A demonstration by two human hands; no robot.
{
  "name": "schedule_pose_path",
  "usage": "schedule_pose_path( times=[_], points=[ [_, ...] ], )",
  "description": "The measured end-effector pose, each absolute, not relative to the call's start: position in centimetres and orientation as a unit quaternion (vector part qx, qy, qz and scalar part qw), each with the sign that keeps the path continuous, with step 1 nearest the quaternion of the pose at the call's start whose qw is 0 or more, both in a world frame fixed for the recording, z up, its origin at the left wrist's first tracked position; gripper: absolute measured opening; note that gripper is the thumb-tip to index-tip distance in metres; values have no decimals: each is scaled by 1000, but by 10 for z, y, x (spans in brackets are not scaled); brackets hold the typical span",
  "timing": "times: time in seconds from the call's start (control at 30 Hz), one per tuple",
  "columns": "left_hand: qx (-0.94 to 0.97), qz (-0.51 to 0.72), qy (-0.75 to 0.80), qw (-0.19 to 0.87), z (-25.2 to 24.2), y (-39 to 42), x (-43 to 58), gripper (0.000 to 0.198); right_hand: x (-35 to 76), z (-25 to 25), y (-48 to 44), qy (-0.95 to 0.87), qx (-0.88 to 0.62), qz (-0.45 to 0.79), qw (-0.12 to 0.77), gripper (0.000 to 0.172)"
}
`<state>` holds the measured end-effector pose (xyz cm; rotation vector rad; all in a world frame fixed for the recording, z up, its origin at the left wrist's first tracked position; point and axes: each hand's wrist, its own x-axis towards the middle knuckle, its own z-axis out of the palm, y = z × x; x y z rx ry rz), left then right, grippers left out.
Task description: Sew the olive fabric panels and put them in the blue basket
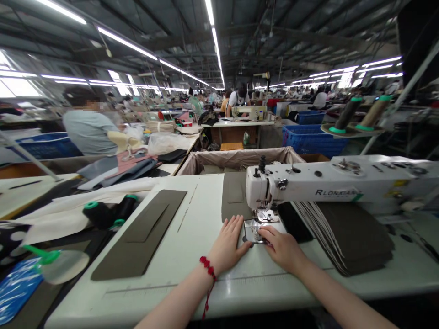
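Observation:
A white sewing machine (302,183) stands on the pale green table (206,288). My left hand (228,242) lies with its fingers spread at the left edge of the metal plate (252,232) below the needle area. Beside the needle area, my right hand (283,246) has its fingertips together on the plate; whatever they may hold is too small to make out. Behind my left fingertips is a dark olive panel (233,192) with a smaller piece on it. Another olive panel (137,237), bearing a smaller piece, lies at the left.
Stacked olive panels (356,237) lie right of my right hand. Black thread spools (99,214) and fabric pieces (123,167) are at the left. A cloth-lined bin (206,161) stands behind the table. A person (89,125) sits at the far left.

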<state>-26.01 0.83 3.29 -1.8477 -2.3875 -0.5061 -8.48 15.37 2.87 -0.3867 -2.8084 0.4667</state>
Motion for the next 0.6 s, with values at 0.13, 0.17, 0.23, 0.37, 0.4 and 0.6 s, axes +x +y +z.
schedule_pose_path(
  times=[0.13, 0.17, 0.23, 0.37, 0.4, 0.6],
  points=[
    [-519, -168, -834, 83, 55, 0, -267, 55, -84, 34, 150, -969, -136, 153, 140, 41],
    [-502, -166, -844, 92, 58, -3, -269, 55, -84, 36, 149, -969, -137, 153, 141, 40],
    [-489, -155, -852, 100, 57, -13, -273, 54, -83, 39, 148, -968, -137, 154, 143, 39],
    [-512, -115, -848, 76, 37, -49, -270, 46, -70, 50, 148, -962, -149, 173, 148, 37],
    [-520, -104, -846, 62, 32, -61, -267, 45, -62, 53, 148, -958, -161, 181, 154, 36],
    [-627, -85, -775, -5, 33, -110, -246, 53, 20, 57, 121, -902, -282, 282, 167, 32]
  ],
)
